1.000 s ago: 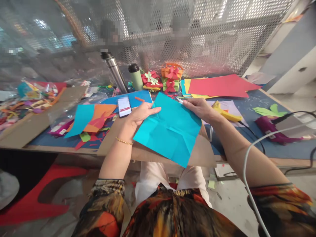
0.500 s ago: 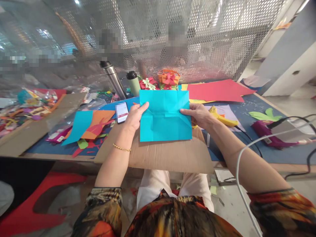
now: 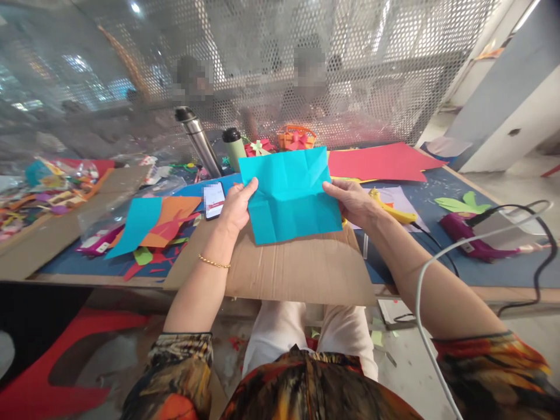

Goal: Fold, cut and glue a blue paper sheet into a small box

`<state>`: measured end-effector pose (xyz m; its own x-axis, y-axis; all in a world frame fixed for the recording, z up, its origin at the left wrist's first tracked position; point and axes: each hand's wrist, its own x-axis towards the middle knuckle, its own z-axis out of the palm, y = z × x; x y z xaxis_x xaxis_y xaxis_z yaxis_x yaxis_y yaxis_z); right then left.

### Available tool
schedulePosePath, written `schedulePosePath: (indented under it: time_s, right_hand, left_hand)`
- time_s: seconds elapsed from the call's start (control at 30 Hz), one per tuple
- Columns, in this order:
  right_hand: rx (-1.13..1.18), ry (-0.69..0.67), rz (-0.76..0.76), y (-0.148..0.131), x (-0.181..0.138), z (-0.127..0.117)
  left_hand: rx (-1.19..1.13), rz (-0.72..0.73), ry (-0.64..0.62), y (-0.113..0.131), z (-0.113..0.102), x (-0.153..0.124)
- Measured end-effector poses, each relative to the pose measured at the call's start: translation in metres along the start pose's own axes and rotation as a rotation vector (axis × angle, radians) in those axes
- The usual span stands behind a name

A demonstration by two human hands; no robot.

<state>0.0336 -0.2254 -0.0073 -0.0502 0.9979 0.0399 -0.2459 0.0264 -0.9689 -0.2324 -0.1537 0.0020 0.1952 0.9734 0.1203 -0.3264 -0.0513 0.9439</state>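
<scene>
Paper (image 3: 291, 201) above cardboard (image 3: 301, 274), phone (image 3: 214, 201) to the left

The turquoise rectangular paper sheet (image 3: 291, 198) looks matt and creased, the tall silver metal flask (image 3: 200, 143) smooth and glossy.

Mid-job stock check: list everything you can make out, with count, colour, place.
Sheet: 1, turquoise, between hands
Cardboard: 1, brown, below sheet
Phone: 1, dark-edged, near left hand
Flask: 1, silver, rear
Bottle: 1, green, rear
Basket: 1, orange, behind sheet
Paper stack: 1, red-topped, right rear
Glue gun: 1, yellow, right
Cutout: 1, green, right
Large items: 2, purple, left and right
Loose paper: several, mixed, left
Small pieces: uncountable, multicoloured, far left
Cables: several, white/black, right
Table: 1, blue, underneath
Mesh: 1, grey, background
Bracelet: 1, gold, left wrist
Sleeves: 2, multicoloured, below
Trousers: 1, white, below
Left hand: 1, bare, sheet's left edge
Right hand: 1, bare, sheet's right edge
</scene>
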Motion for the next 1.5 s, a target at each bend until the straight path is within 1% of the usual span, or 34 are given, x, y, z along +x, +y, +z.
schedulePosePath:
  time_s: [0.2, 0.33, 0.47, 0.67, 0.8, 0.87, 1.03, 1.2, 1.37, 1.43, 1.5]
  right_hand:
    - [-0.009, 0.013, 0.035, 0.002, 0.001, 0.005]
    - [-0.007, 0.029, 0.041, 0.005, 0.003, 0.005]
    - [-0.002, 0.041, 0.053, 0.007, 0.003, 0.002]
    - [0.029, 0.057, 0.038, 0.001, -0.001, 0.001]
    - [0.041, 0.062, 0.046, 0.003, 0.001, 0.002]
    - [0.044, 0.068, 0.049, 0.005, 0.002, 0.002]
    - [0.043, 0.072, 0.059, 0.007, 0.001, 0.001]
    - [0.024, 0.122, 0.044, 0.005, -0.001, 0.002]
    - [-0.015, 0.12, 0.026, 0.008, 0.001, 0.0]
    - [-0.046, 0.139, -0.014, 0.01, 0.003, -0.002]
    - [-0.081, 0.177, -0.063, 0.013, 0.004, -0.004]
  left_hand:
    - [0.017, -0.015, 0.018, -0.002, 0.002, -0.001]
    - [-0.017, -0.067, 0.029, -0.002, 0.003, -0.002]
    - [-0.041, -0.107, 0.008, -0.001, 0.006, -0.003]
    - [-0.049, -0.106, 0.011, -0.001, 0.008, -0.007]
    - [-0.057, -0.117, 0.034, -0.003, 0.007, -0.006]
    - [-0.066, -0.143, 0.039, -0.004, 0.006, -0.005]
    - [-0.098, -0.242, -0.005, -0.006, 0.004, -0.004]
    - [-0.077, -0.183, 0.017, -0.006, 0.004, -0.006]
    - [-0.048, -0.164, 0.03, -0.006, 0.005, -0.006]
    - [-0.06, -0.142, 0.009, -0.006, 0.005, -0.006]
    - [-0.076, -0.119, -0.046, -0.005, 0.006, -0.007]
